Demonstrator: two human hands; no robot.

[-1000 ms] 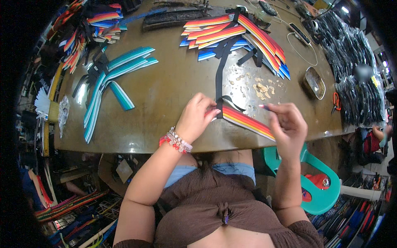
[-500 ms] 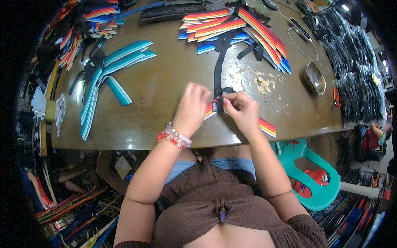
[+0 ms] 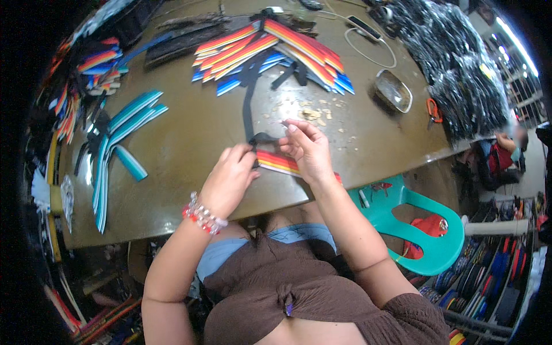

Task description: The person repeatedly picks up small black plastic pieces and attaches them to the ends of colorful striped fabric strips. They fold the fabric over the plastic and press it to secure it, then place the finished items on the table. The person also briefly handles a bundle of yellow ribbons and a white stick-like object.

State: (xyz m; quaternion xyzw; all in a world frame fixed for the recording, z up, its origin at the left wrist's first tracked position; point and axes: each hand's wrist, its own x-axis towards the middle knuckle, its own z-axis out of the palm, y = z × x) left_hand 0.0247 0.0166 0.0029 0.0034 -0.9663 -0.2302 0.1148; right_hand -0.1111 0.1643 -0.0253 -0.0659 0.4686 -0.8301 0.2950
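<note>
A striped red, orange, yellow and white strap (image 3: 279, 163) lies near the table's front edge, under both my hands. My left hand (image 3: 230, 175), with beaded bracelets at the wrist, closes its fingers over the strap's left end, where a black band is wrapped. From there a long black webbing strap (image 3: 248, 109) runs away to the striped pile. My right hand (image 3: 309, 148) is raised a little to the right, thumb and fingers pinched together. A short black band (image 3: 266, 138) stretches from the left fingertips to the right fingers; a small dark tip shows at the right pinch.
A pile of striped straps (image 3: 305, 46) lies at the far middle, teal striped straps (image 3: 103, 161) at left. Beyond my right hand are tan scraps (image 3: 313, 114), a metal dish (image 3: 394, 92) and orange-handled scissors (image 3: 434, 110). Plastic-wrapped black packs (image 3: 460, 75) line the right; a teal stool (image 3: 420, 230) stands below.
My right hand has drawn away from the left, pulling the black band out to the right. My left hand has come down onto the strap's end. The whole view has shifted and turned.
</note>
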